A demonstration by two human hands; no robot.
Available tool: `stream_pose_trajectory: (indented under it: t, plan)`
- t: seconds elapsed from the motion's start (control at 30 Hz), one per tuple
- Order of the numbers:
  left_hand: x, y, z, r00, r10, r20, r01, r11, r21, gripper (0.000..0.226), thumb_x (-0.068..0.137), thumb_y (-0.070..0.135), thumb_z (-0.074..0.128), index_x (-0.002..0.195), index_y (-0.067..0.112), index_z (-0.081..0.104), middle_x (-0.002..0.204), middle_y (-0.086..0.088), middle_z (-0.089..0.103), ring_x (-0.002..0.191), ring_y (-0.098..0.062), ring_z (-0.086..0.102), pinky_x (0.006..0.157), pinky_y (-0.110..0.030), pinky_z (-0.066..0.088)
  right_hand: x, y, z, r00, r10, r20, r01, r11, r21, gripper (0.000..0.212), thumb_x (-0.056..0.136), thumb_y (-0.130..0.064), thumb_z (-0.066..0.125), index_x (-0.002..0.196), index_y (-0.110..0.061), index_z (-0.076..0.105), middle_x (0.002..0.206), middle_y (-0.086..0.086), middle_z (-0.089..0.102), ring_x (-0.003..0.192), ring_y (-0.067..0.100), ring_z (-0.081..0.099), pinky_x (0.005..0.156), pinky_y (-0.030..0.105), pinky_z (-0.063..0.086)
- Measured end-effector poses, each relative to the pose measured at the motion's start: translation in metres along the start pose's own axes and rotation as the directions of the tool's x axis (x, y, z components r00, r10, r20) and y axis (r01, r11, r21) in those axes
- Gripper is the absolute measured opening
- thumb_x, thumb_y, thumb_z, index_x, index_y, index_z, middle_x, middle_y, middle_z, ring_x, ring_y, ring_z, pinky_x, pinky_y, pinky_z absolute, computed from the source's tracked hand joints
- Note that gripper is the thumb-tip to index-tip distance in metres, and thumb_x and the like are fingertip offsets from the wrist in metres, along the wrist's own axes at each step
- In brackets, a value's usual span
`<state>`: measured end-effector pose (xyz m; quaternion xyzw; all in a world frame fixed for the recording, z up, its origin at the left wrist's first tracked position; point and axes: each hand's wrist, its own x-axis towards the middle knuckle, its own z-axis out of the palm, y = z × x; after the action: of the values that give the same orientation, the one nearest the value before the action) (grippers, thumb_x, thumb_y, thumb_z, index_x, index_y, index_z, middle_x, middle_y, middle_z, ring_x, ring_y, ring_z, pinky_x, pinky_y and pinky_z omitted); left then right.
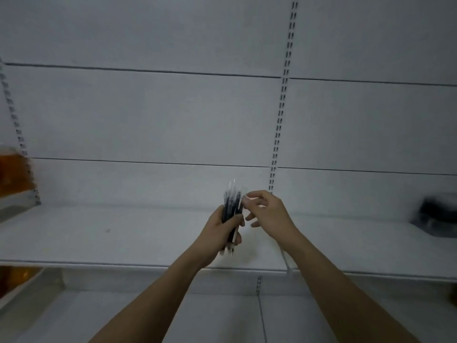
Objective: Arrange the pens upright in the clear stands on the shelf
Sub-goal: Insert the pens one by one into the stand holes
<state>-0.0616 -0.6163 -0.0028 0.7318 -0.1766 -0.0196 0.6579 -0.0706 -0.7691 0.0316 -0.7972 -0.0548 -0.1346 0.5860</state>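
Gripping a blurred bundle of dark pens point(232, 209) upright in the left hand point(220, 233) above the white shelf point(123, 238), right hand point(268, 211) beside the pen tops, fingers loosely spread, thumb and forefinger at one tip, dark blurred object point(437, 214) far right.

Left hand point(220, 231) gripping pens point(232, 209), right hand point(267, 211) fingers loosely spread beside

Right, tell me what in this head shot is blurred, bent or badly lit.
Head view: dim, flat, greyish light with no hard shadows or glare; the bundle of pens gripped by the left hand is motion-smeared at its tips, the right hand slightly soft; the dark object at the right edge and the orange item at the left are too blurred to identify; wide-angle distortion bows the shelf and tilts the slotted upright.
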Motion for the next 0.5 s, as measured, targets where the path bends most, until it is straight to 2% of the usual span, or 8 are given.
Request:
stream_pose_trajectory:
  t: [0.17, 0.23, 0.3, 0.37, 0.43, 0.5]
  plan:
    - [-0.013, 0.019, 0.134, 0.979, 0.045, 0.197, -0.033, 0.998, -0.06, 0.021, 0.097, 0.022, 0.056, 0.103, 0.001, 0.054, 0.075, -0.01, 0.054, 0.056, -0.02, 0.054, 0.048, -0.029, 0.039, -0.056, 0.031, -0.127, 0.982, 0.094, -0.163, -0.068, 0.985, 0.156, 0.02, 0.09, -0.016, 0.073, 0.106, -0.006, 0.065, 0.083, 0.006, 0.073, 0.064, 0.012, 0.069, 0.062, 0.026, 0.056]
    - [-0.016, 0.022, 0.196, 0.968, 0.045, 0.248, -0.029, 0.997, -0.067, 0.021, 0.096, 0.022, 0.058, 0.101, 0.002, 0.055, 0.073, -0.011, 0.054, 0.056, -0.02, 0.053, 0.046, -0.028, 0.04, -0.079, 0.051, -0.185, 0.968, 0.124, -0.216, -0.083, 0.978, 0.189, 0.018, 0.09, -0.011, 0.072, 0.103, -0.002, 0.065, 0.08, 0.008, 0.072, 0.063, 0.013, 0.069, 0.063, 0.027, 0.056]
    - [-0.018, 0.025, 0.262, 0.958, 0.051, 0.283, -0.023, 0.995, -0.101, 0.029, 0.091, 0.027, 0.061, 0.102, 0.002, 0.055, 0.077, -0.014, 0.056, 0.055, -0.022, 0.053, 0.048, -0.03, 0.04, -0.103, 0.071, -0.243, 0.953, 0.159, -0.258, -0.104, 0.971, 0.215, 0.017, 0.091, -0.009, 0.07, 0.104, -0.001, 0.064, 0.081, 0.01, 0.071, 0.065, 0.016, 0.069, 0.065, 0.031, 0.058]
    - [-0.023, 0.028, 0.331, 0.947, 0.042, 0.319, -0.002, 0.992, -0.124, 0.034, 0.09, 0.031, 0.062, 0.108, 0.003, 0.055, 0.083, -0.009, 0.064, 0.054, -0.022, 0.055, 0.051, -0.032, 0.041, -0.129, 0.09, -0.3, 0.931, 0.198, -0.308, -0.121, 0.96, 0.251, 0.014, 0.092, -0.007, 0.067, 0.104, 0.0, 0.062, 0.082, 0.011, 0.07, 0.064, 0.021, 0.069, 0.064, 0.033, 0.058]
    - [-0.032, 0.034, 0.393, 0.931, 0.023, 0.363, 0.036, 0.987, -0.154, 0.028, 0.098, 0.027, 0.06, 0.111, 0.003, 0.055, 0.085, -0.007, 0.069, 0.053, -0.02, 0.056, 0.051, -0.03, 0.043, -0.156, 0.103, -0.355, 0.905, 0.226, -0.361, -0.13, 0.954, 0.271, 0.012, 0.093, -0.006, 0.065, 0.103, 0.0, 0.061, 0.081, 0.011, 0.07, 0.063, 0.021, 0.068, 0.063, 0.034, 0.057]
    - [-0.038, 0.042, 0.444, 0.919, 0.02, 0.393, 0.067, 0.976, -0.208, 0.023, 0.102, 0.022, 0.054, 0.114, 0.003, 0.054, 0.098, -0.015, 0.071, 0.053, -0.021, 0.055, 0.05, -0.027, 0.045, -0.176, 0.111, -0.407, 0.891, 0.24, -0.386, -0.127, 0.947, 0.297, 0.011, 0.095, -0.006, 0.064, 0.105, -0.001, 0.063, 0.084, 0.011, 0.072, 0.067, 0.02, 0.068, 0.066, 0.035, 0.058]
